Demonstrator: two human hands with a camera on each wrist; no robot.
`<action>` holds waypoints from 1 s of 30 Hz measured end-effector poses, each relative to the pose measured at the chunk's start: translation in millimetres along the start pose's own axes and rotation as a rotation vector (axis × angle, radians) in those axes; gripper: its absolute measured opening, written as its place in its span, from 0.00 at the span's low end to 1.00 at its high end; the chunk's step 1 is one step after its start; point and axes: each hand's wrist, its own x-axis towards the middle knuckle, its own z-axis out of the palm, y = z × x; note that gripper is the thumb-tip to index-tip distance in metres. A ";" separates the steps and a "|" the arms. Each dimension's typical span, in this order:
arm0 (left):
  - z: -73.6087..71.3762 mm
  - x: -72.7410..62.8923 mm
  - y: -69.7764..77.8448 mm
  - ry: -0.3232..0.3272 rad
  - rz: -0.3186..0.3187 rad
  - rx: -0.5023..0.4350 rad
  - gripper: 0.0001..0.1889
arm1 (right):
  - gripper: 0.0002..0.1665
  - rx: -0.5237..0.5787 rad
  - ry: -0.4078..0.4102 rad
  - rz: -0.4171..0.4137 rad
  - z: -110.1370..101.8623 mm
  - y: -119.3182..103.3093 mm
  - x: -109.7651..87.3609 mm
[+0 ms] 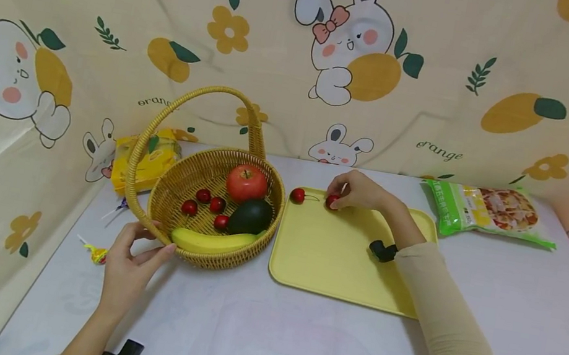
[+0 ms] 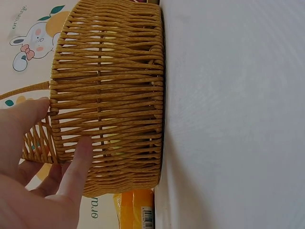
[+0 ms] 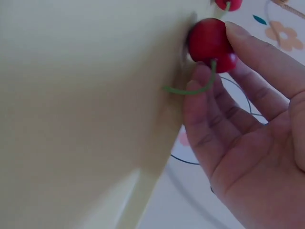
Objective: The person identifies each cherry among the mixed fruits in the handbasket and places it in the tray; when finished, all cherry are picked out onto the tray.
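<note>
The right hand (image 1: 358, 191) is pinching the held cherry (image 1: 332, 202) between thumb and fingers, over the far edge of the yellow tray (image 1: 328, 254); whether the fruit is touching the tray's surface, I cannot tell. Its green stem (image 3: 186, 91) is curving out over the tray. A second cherry (image 1: 297, 195) is lying at the tray's far left corner, its stem pointing toward the held one.

Left of the tray, the left hand (image 1: 129, 268) is gripping the wicker basket (image 1: 213, 263) by its rim, close to the foot of the handle (image 1: 158, 119). The two hands are working well apart. The basket is holding a banana (image 1: 211, 243), an avocado (image 1: 251, 217), a red apple (image 1: 246, 184) and four loose cherries (image 1: 190, 207). Right of the tray, a green-and-white food bag (image 1: 490, 212) is lying on the table.

Handling the cherry well should mean keeping the pinch light and around its middle, since something so round and glossy could be slipping sideways under a hard squeeze. The stem is best staying clear of the fingertips, and the wrist should be passing above the tray's raised rim without nudging the second cherry.
</note>
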 end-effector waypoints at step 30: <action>-3.4 3.8 10.8 0.006 -0.087 -0.026 0.23 | 0.26 0.065 -0.724 -0.175 61.6 -223.5 135.7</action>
